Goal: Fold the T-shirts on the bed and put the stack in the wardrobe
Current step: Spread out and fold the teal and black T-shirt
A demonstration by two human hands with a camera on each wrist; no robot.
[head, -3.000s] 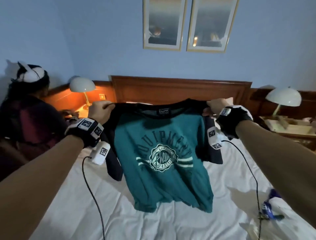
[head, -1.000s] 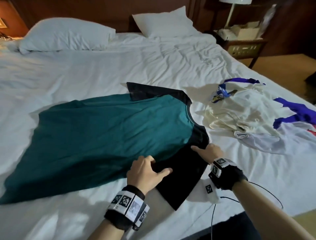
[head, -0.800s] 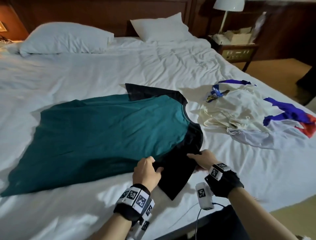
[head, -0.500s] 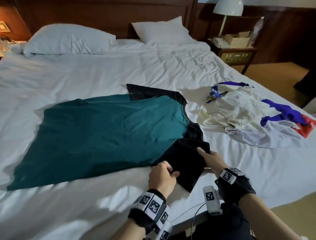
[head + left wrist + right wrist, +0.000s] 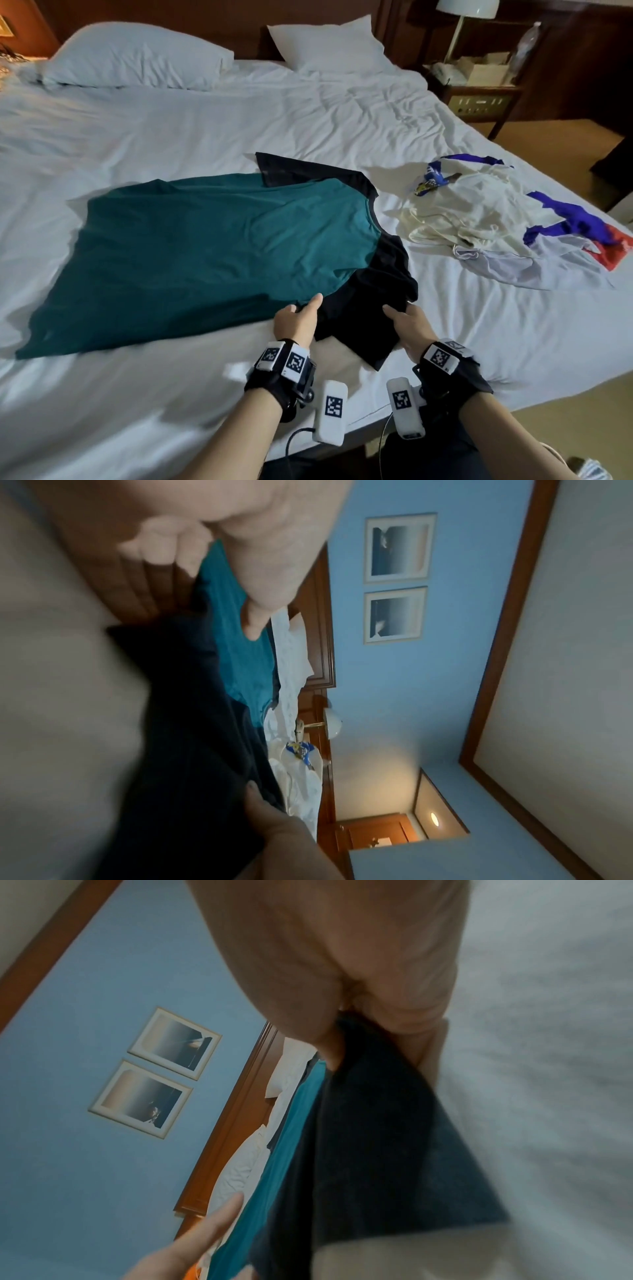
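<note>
Fingers (image 5: 310,305) of your left hand (image 5: 295,322) and right hand (image 5: 407,325) pinch the near black sleeve (image 5: 363,315) of the teal T-shirt (image 5: 205,246), which lies flat on the bed (image 5: 239,130) beyond them.

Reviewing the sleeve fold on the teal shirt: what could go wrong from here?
1. The near black sleeve, gripped by the left hand and right hand, is bunched; folding now may trap creases.
2. The teal T-shirt lies skewed on the rumpled sheet, so edges may misalign.
3. The unfolded pile lies close; it could snag.
</note>
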